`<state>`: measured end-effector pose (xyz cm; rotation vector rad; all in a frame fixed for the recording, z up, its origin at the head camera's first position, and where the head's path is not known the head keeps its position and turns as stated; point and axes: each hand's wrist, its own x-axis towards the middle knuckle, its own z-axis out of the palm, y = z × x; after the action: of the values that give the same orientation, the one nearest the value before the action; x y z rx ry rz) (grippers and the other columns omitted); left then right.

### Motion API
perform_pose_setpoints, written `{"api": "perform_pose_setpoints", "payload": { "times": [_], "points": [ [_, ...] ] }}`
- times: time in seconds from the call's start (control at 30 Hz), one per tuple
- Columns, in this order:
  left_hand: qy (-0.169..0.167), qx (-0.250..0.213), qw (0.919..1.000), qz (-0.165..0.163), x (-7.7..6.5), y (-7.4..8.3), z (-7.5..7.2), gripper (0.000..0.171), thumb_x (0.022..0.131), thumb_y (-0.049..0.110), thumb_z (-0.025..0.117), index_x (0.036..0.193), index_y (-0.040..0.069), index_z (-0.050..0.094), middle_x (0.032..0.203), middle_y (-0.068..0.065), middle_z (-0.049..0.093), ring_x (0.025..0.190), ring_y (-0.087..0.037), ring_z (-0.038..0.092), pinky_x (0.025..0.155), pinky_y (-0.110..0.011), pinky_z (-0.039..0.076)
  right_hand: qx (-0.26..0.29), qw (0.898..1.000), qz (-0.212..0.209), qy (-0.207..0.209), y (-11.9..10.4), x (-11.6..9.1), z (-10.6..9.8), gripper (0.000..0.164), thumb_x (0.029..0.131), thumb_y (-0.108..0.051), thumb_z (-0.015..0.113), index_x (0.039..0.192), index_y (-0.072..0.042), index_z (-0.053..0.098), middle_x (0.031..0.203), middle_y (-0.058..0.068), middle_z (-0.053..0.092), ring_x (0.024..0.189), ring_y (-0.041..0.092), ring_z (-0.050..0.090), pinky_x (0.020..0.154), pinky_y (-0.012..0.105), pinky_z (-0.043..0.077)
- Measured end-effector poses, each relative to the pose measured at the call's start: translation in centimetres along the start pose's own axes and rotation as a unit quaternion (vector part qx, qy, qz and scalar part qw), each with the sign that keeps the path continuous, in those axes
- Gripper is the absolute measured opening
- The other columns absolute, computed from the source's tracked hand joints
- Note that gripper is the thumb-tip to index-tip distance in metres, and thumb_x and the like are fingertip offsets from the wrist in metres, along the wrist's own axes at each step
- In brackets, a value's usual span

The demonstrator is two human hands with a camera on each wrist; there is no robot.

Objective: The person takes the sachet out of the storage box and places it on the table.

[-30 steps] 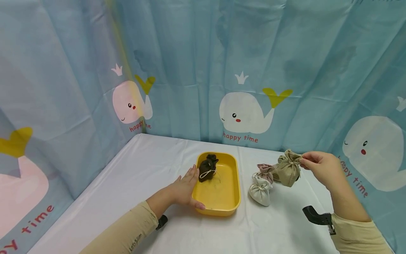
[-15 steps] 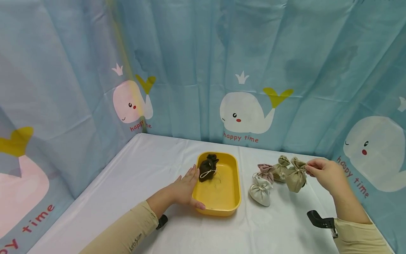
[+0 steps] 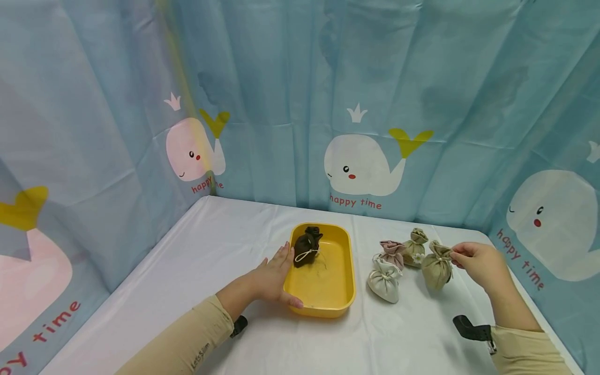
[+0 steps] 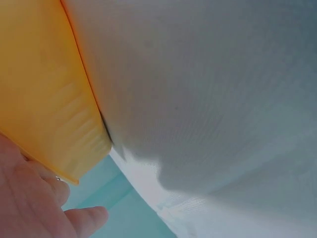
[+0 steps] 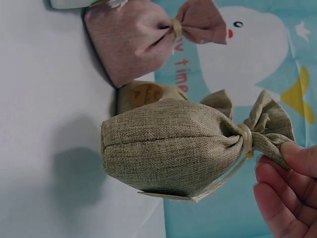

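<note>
My left hand rests along the left rim of a yellow plastic tray, its fingers stretched out. Inside the tray, at the back left, lies a dark brown drawstring pouch with a pale cord. My right hand pinches a beige drawstring pouch by one side of its gathered top. In the right wrist view this pouch hangs just off the white cloth, its shadow lying apart from it. The left wrist view catches the tray's outer wall and part of my hand.
Left of the held pouch, a white pouch, a pink pouch and another beige pouch with a small white flower stand close together on the white tablecloth. A blue whale-print curtain closes off the back and sides.
My right hand has carried the beige pouch to the right, lower and nearer to me, away from the other beige pouch, which now shows more fully. My left hand has stayed at the tray.
</note>
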<state>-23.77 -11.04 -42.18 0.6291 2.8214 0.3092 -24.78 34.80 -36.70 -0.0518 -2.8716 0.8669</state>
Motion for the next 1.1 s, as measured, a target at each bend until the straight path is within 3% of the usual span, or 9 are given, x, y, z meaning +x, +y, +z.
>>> {"api": "perform_pose_setpoints", "payload": {
  "times": [0.73,1.1],
  "points": [
    [-0.001,0.006,1.0,0.002,-0.1,0.2,-0.3,0.137,0.049,0.087,0.05,0.147,0.005,-0.002,0.152,-0.012,-0.01,0.14,-0.025,-0.002,0.106,-0.054,0.016,0.018,0.997,0.049,-0.051,1.6,-0.2,1.6,0.023,0.091,-0.017,0.056,0.098,0.004,0.062,0.082,0.01,0.066,0.072,0.019,0.063,0.065,0.04,0.051],
    [0.004,-0.001,1.0,0.002,0.0,0.2,-0.1,0.137,0.049,0.086,0.051,0.147,0.006,-0.003,0.152,-0.012,-0.01,0.14,-0.025,-0.002,0.106,-0.054,0.015,-0.013,0.997,0.037,-0.07,1.6,-0.3,1.0,0.054,0.088,-0.044,0.056,0.113,0.003,0.057,0.104,0.023,0.062,0.086,0.031,0.06,0.062,0.042,0.048]
  ]
}}
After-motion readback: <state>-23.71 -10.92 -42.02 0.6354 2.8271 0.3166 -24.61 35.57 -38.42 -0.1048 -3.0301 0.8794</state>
